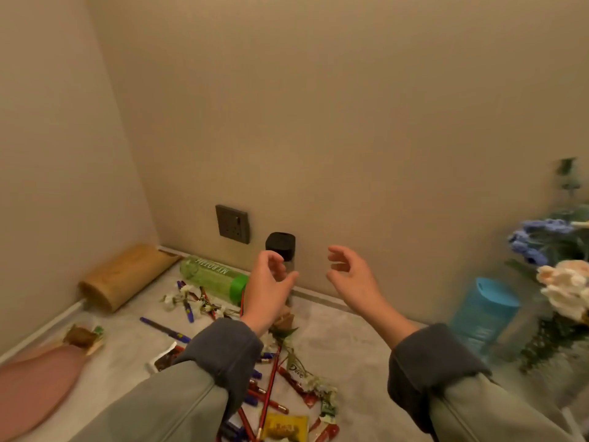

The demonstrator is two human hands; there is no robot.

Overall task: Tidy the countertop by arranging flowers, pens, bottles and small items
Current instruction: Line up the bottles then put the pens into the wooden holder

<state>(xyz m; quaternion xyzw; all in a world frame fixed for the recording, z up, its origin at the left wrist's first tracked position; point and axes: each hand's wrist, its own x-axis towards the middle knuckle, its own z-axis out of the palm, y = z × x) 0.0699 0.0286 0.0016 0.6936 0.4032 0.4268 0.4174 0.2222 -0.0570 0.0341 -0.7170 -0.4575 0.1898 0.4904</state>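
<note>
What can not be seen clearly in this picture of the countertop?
- Black-capped bottle, head view: its body is hidden behind the left hand.
- Pens and snack packets: partly covered by the left sleeve and cut off by the bottom edge.
- Pink plate: cut off by the left edge.
- Flowers: blurred, cut off by the right edge.

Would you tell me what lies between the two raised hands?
In the head view, only bare wall shows between the left hand and right hand; nothing is held.
</note>
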